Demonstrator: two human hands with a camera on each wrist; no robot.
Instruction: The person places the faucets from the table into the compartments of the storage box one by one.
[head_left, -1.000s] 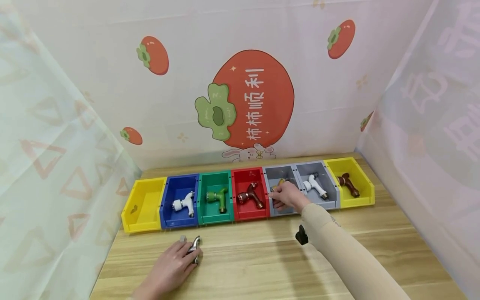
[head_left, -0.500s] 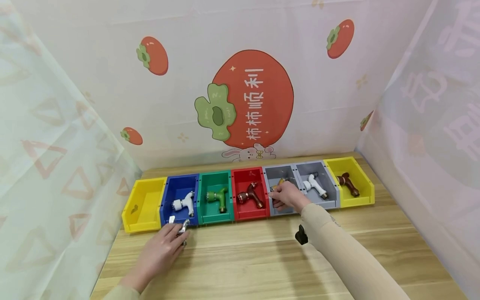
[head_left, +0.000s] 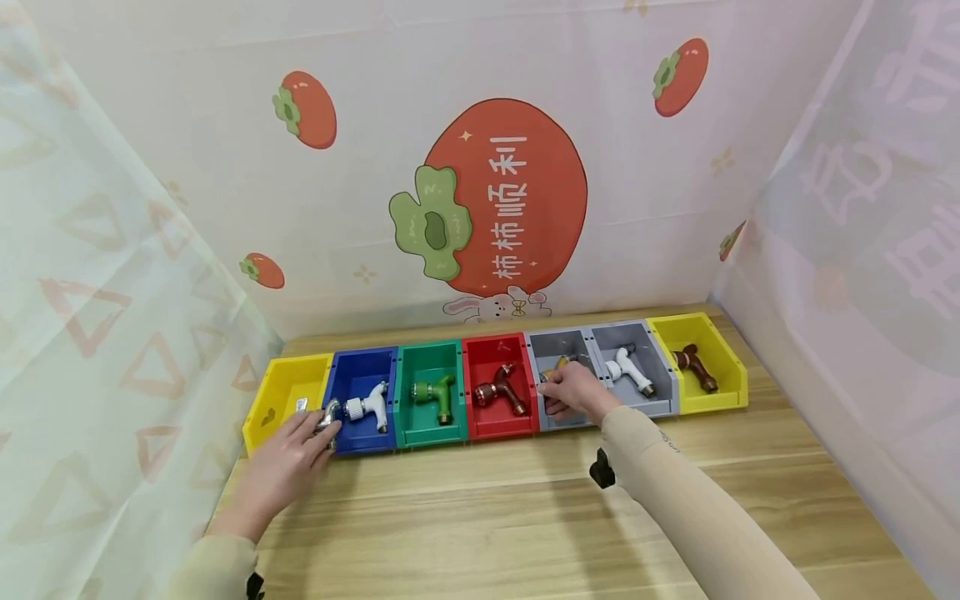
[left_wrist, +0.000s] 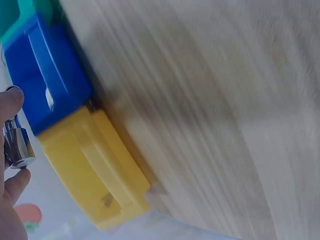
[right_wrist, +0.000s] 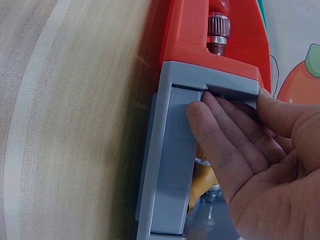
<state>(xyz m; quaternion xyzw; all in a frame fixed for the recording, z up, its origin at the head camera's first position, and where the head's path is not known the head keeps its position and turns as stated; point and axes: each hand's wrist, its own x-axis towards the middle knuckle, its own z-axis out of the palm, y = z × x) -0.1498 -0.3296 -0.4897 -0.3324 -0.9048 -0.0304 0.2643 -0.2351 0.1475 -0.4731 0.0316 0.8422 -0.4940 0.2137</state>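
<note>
A shiny chrome faucet [head_left: 330, 413] is pinched in my left hand [head_left: 279, 468], over the front of the left yellow bin [head_left: 288, 379] beside the blue bin [head_left: 343, 367]. In the left wrist view, thumb and fingers hold the faucet [left_wrist: 18, 147] at the left edge. My right hand [head_left: 576, 392] is at the left grey bin [head_left: 558, 343]. In the right wrist view its loosely bent fingers [right_wrist: 230, 135] reach inside, and the thumb touches the bin's rim by the red bin [right_wrist: 210, 62]. A yellow faucet [right_wrist: 202, 182] lies in that grey bin, partly hidden by the hand.
White, green and dark red faucets lie in the blue, green [head_left: 430, 358] and red bins. The other grey bin holds a white faucet [head_left: 632, 372], the right yellow bin [head_left: 712, 333] a brown one. The row stands along the back of the wooden table [head_left: 480, 517].
My left hand has lifted the chrome faucet off the table and carried it forward and left to the left yellow bin. The right hand has stayed still at the grey bin.
</note>
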